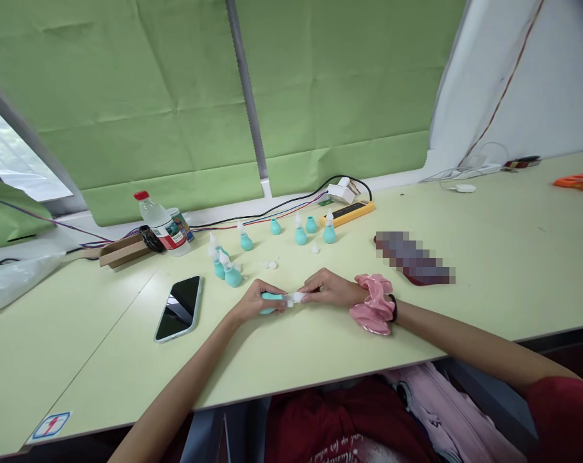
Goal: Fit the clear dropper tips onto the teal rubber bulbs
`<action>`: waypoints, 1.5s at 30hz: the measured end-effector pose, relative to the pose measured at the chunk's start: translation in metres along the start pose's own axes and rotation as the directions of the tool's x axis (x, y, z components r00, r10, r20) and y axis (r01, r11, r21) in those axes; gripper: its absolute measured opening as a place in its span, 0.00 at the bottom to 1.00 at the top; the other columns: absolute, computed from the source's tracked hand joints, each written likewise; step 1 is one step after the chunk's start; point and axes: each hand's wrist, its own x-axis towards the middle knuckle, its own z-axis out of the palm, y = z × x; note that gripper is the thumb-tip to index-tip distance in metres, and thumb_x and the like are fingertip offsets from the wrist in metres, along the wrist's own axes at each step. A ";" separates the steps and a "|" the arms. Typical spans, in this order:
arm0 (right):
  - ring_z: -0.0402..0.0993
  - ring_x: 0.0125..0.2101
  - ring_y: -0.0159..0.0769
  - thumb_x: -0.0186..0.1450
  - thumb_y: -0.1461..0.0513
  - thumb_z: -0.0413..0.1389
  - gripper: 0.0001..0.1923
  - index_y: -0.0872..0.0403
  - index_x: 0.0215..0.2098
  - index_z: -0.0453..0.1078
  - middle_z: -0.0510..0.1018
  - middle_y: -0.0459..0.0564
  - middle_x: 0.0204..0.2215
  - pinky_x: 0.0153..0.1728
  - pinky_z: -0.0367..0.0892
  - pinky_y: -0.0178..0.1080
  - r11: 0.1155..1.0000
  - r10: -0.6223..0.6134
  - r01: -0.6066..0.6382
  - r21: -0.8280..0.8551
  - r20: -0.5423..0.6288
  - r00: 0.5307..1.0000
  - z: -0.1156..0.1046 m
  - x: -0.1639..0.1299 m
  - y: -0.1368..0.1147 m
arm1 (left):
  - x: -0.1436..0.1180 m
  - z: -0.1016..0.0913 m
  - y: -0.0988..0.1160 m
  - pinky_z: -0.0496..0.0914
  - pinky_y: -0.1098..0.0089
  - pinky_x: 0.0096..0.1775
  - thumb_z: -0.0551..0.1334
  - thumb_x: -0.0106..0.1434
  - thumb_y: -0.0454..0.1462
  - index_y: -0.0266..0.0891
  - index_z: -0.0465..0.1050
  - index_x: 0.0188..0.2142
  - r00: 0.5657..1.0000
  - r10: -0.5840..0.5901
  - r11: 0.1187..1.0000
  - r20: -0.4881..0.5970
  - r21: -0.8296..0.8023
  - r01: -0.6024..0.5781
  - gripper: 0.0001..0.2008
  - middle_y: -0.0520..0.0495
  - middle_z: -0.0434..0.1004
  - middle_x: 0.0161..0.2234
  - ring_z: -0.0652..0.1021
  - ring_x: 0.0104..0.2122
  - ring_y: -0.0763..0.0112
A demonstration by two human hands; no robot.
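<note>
My left hand point(257, 302) is closed around a teal bulb syringe point(272, 297) lying on its side, its clear nozzle pointing right. The fingertips of my right hand point(329, 287) pinch a small white tip point(298, 297) at the end of that nozzle; whether the two are joined I cannot tell. Beyond my hands stand several more teal bulbs, among them one with a clear nozzle point(233, 275) and another with an open top point(275, 226). Small white pieces point(272, 264) lie on the table between them and my hands, and a single white piece point(315, 249) sits farther right.
A phone point(178, 308) lies left of my hands on the pale table point(282, 373). Behind it are a red-capped bottle point(161, 225), a can point(181, 225) and a cardboard tray point(125, 251). A yellow power strip point(348, 213) and cables run along the back; a blurred dark-red item point(412, 260) lies right.
</note>
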 end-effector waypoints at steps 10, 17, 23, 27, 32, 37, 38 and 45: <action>0.60 0.17 0.24 0.57 0.55 0.50 0.18 0.63 0.29 0.72 0.67 0.45 0.13 0.19 0.58 0.28 0.956 0.068 -0.070 0.284 0.016 0.998 0.000 0.017 -0.033 | 0.012 0.035 0.006 0.68 0.71 0.29 0.64 0.42 0.34 0.34 0.74 0.23 0.994 0.096 0.985 0.060 -0.149 -0.086 0.06 0.49 0.72 0.20 0.73 0.24 0.70; 0.56 0.13 0.22 0.52 0.56 0.55 0.16 0.63 0.28 0.72 0.66 0.43 0.12 0.14 0.54 0.28 0.928 0.221 -0.111 0.356 -0.284 0.933 -0.008 0.024 -0.024 | 0.023 0.035 0.004 0.65 0.73 0.26 0.61 0.47 0.39 0.32 0.70 0.21 0.990 0.087 0.989 -0.107 -0.113 -0.099 0.09 0.50 0.69 0.17 0.69 0.19 0.75; 0.59 0.16 0.24 0.51 0.56 0.55 0.14 0.61 0.24 0.71 0.66 0.45 0.15 0.17 0.59 0.29 0.950 0.207 -0.061 0.306 -0.474 0.856 -0.001 0.026 -0.020 | 0.020 0.038 0.003 0.61 0.74 0.25 0.54 0.54 0.43 0.33 0.68 0.20 0.933 0.242 0.928 -0.265 0.344 -0.143 0.16 0.52 0.66 0.17 0.67 0.19 0.76; 0.64 0.20 0.26 0.53 0.58 0.54 0.17 0.59 0.39 0.68 0.68 0.45 0.19 0.25 0.65 0.32 0.969 0.134 0.039 0.245 -0.649 0.749 -0.002 0.025 -0.024 | 0.027 0.029 0.003 0.62 0.71 0.32 0.51 0.58 0.44 0.35 0.69 0.26 0.815 0.448 0.756 -0.367 0.642 -0.126 0.15 0.49 0.68 0.24 0.69 0.28 0.70; 0.67 0.19 0.27 0.56 0.57 0.51 0.15 0.59 0.37 0.67 0.67 0.44 0.17 0.24 0.65 0.32 0.984 0.130 -0.013 0.175 -0.675 0.726 -0.005 0.023 -0.010 | 0.074 -0.020 0.017 0.61 0.70 0.36 0.46 0.61 0.45 0.36 0.66 0.33 0.623 0.499 0.739 -0.602 0.671 0.056 0.16 0.44 0.66 0.33 0.68 0.34 0.68; 0.66 0.17 0.26 0.60 0.58 0.45 0.14 0.59 0.28 0.68 0.70 0.46 0.17 0.20 0.63 0.28 0.982 0.106 -0.177 -0.071 -0.568 0.816 0.000 0.023 0.008 | 0.132 -0.050 0.007 0.61 0.68 0.35 0.45 0.60 0.48 0.35 0.64 0.34 0.635 0.350 0.765 -0.689 0.602 0.231 0.19 0.41 0.67 0.34 0.69 0.36 0.64; 0.66 0.17 0.25 0.60 0.59 0.45 0.14 0.59 0.27 0.68 0.71 0.46 0.17 0.19 0.63 0.28 0.973 0.103 -0.199 -0.118 -0.551 0.828 0.000 0.023 0.011 | 0.139 -0.050 -0.001 0.62 0.68 0.33 0.47 0.59 0.48 0.34 0.65 0.31 0.668 0.301 0.762 -0.681 0.593 0.260 0.19 0.41 0.68 0.31 0.70 0.34 0.63; 0.65 0.24 0.29 0.55 0.64 0.49 0.08 0.56 0.24 0.69 0.72 0.46 0.21 0.30 0.62 0.34 0.903 0.074 -0.281 -0.326 -0.526 0.847 -0.002 0.022 0.024 | 0.150 -0.052 -0.038 0.62 0.70 0.30 0.52 0.52 0.53 0.35 0.66 0.37 0.792 0.124 0.708 -0.597 0.612 0.351 0.24 0.42 0.72 0.30 0.72 0.33 0.61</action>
